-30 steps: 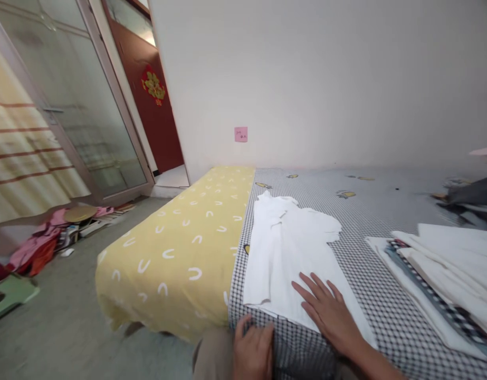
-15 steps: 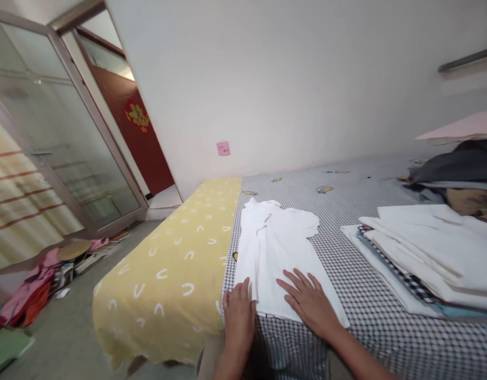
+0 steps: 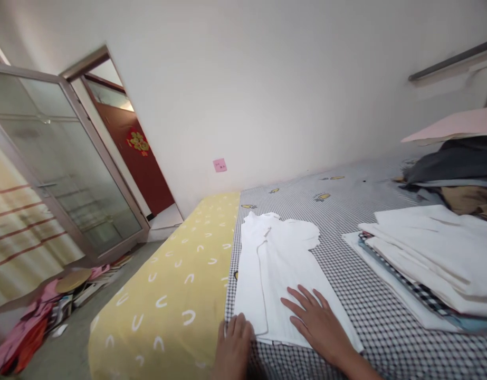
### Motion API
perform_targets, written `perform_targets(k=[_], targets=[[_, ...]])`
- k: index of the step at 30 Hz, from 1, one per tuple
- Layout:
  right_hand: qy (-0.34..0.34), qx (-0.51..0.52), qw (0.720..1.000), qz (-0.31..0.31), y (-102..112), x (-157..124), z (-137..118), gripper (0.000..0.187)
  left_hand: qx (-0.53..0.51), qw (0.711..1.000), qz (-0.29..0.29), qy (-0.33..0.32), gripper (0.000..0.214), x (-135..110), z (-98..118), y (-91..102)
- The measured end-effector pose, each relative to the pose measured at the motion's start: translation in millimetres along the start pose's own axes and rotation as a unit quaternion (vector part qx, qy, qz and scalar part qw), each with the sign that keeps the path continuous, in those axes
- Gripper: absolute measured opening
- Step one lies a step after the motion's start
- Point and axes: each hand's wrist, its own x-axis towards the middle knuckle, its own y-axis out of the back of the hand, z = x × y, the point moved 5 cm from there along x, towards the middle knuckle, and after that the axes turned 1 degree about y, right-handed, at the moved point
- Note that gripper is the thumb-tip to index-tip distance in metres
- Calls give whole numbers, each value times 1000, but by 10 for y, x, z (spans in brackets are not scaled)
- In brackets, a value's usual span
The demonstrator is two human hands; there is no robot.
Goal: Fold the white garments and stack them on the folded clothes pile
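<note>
A white short-sleeved garment point(image 3: 285, 282) lies flat on a grey gingham bed sheet point(image 3: 380, 311), with its left side folded inward along a long crease. My right hand point(image 3: 316, 322) rests spread on its lower right part. My left hand point(image 3: 233, 345) is at the bottom left corner of the garment, with its fingertips at the folded edge. Neither hand holds anything. To the right lies a stack of folded white cloth point(image 3: 429, 258) on a checked layer, out of reach of both hands.
A yellow blanket point(image 3: 168, 311) with white arcs covers the bed's left part. Dark clothes point(image 3: 452, 163) and a pink sheet point(image 3: 452, 125) are piled at the far right. A glass door point(image 3: 65, 169) stands beyond the bed, with clutter point(image 3: 49, 306) on the floor.
My left hand has drawn back toward the bottom corner of the garment. My view has tilted and shifted, while the garment and right hand stay nearly as before.
</note>
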Motion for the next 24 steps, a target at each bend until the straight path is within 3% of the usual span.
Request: perform_targets(k=[2, 3, 5, 6, 8, 10, 13, 16, 20, 22, 24], targets=[[-3, 2, 1000, -7, 5, 4, 0, 43, -4, 999, -32, 2, 40, -180, -50, -114], [-5, 3, 1000, -13, 8, 6, 0, 43, -12, 999, -33, 9, 34, -225, -79, -99], [-7, 10, 1000, -22, 9, 10, -1, 42, -34, 998, -11, 49, 14, -187, -155, 53], [-7, 13, 1000, -25, 7, 12, 0, 42, -50, 996, 13, 73, 27, -98, -186, 176], [-7, 18, 999, -27, -4, 13, 5, 43, -87, 986, 78, 119, 42, 201, -208, 456], [-7, 19, 999, -28, -15, 13, 12, 43, -125, 970, 147, 147, 38, 606, -153, 697], [-10, 20, 999, -35, -6, 10, 16, 45, -158, 954, 195, 163, 41, 1177, 25, 785], [-12, 28, 998, -54, 26, 9, -3, 47, -152, 970, 134, 135, 50, 1421, 220, 444], [-28, 41, 996, -77, 70, 19, -33, 53, -112, 990, -3, 86, 49, 1223, 326, -250], [-37, 51, 995, -75, 99, 38, -42, 54, -97, 991, -21, 88, 50, 1108, 307, -418], [-41, 56, 995, -73, 124, 63, -43, 54, -88, 992, -20, 89, 50, 1071, 293, -447]])
